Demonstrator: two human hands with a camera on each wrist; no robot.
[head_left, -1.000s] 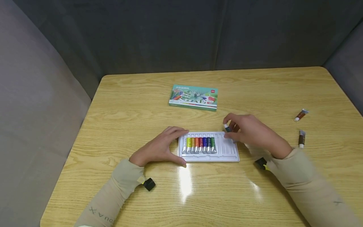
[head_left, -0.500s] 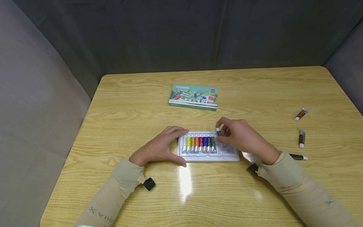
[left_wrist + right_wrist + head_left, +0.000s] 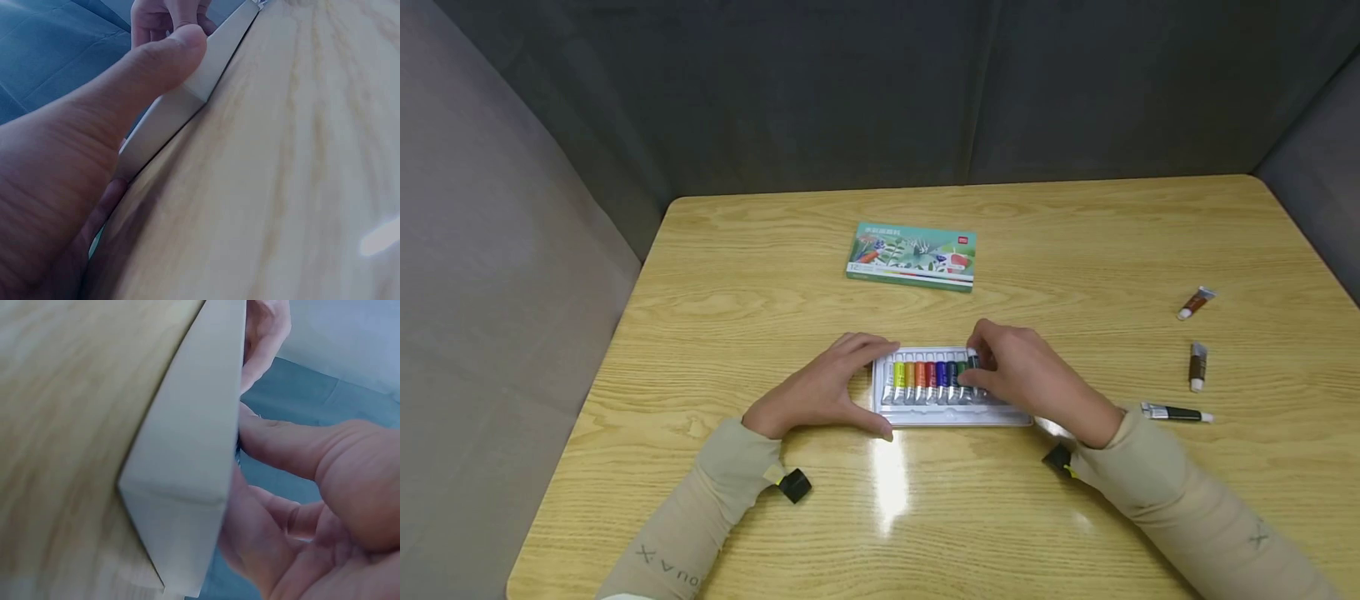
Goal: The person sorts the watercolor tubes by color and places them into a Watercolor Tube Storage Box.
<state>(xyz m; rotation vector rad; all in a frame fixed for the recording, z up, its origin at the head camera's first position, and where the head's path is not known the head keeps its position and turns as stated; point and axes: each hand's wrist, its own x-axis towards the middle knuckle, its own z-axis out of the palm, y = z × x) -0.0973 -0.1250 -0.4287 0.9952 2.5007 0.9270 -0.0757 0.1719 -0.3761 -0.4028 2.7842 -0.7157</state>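
Eight-odd would be imprecise; several coloured paint tubes lie side by side in a white plastic tray. My left hand holds the tray's left end, fingertips at the far edge and thumb at the near edge. In the left wrist view the thumb lies along the tray's pale side wall. My right hand pinches a dark paint tube with a white cap, low over the slot beside the green tube. The hand covers most of that tube and the slots to its right.
Behind the tray lies a green illustrated paint box. On the right are a reddish-brown tube, a dark brown tube and a black tube with a white cap. Dark curtains stand behind the wooden table.
My right hand has moved left and down with the dark tube, from the tray's right part to beside the green tube. The left hand has stayed still.
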